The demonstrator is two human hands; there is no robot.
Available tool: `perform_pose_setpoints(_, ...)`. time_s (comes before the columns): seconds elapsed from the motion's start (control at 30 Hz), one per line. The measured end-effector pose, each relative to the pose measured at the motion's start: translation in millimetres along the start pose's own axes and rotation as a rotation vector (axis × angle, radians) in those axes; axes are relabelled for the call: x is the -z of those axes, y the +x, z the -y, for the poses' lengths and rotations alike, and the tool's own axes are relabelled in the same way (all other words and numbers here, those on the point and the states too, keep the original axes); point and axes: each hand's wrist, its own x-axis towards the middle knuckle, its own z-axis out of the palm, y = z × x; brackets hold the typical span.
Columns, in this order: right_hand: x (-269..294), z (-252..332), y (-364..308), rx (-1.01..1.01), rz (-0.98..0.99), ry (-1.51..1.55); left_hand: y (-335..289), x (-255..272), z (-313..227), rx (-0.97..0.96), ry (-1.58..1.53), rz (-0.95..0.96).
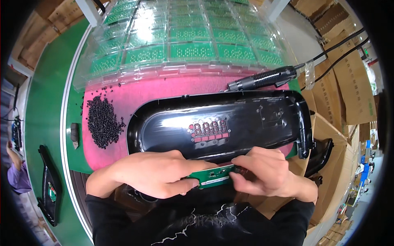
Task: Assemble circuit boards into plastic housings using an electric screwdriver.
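Between my two hands, in front of my chest, is a small green circuit board (pixel 217 174) with a white label strip. My left hand (pixel 162 174) pinches its left end between thumb and fingers. At the board's right end, the thumb and fingers of my right hand (pixel 262 172) close on it. Just beyond my hands lies a long black plastic housing (pixel 246 119), its hollow side up. Digit-shaped cutouts (pixel 209 129) in its middle show the pink mat beneath.
A pile of small black screws (pixel 103 123) lies left on the pink mat (pixel 135 90). A black electric screwdriver (pixel 262 79) rests behind the housing. Clear trays of green boards (pixel 188 37) stand at the back. Cardboard boxes (pixel 328 164) are right; another black housing (pixel 50 188) lies left.
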Motion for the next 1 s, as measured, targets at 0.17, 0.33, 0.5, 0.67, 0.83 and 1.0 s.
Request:
perform_pose_setpoints(0.17,6.1,-9.0,-14.7,-0.295,0.013,0.274,-1.9,6.1,7.6,-0.196,0.255,-0.324)
perform_pose_setpoints(0.33,15.8,-19.1,-5.2,-0.785,-0.012,0.626,3.6,7.0,2.2,-0.112,0.195,-0.536)
perform_pose_setpoints(0.5,5.6,-49.4,-0.5,-0.609,0.063,0.633,3.4,13.2,17.9,-0.055,0.423,-0.632)
perform_pose_setpoints(0.67,-2.2,-68.3,11.5,-0.389,0.123,0.217,9.4,13.0,25.3,0.035,0.551,-0.725)
perform_pose_setpoints(0.83,-12.7,-77.7,13.5,-0.303,0.098,0.061,12.4,12.4,26.0,0.096,0.696,-0.746)
perform_pose_setpoints(1.0,-16.4,-79.5,12.7,-0.298,0.104,0.013,12.6,11.3,26.4,0.151,0.728,-0.729)
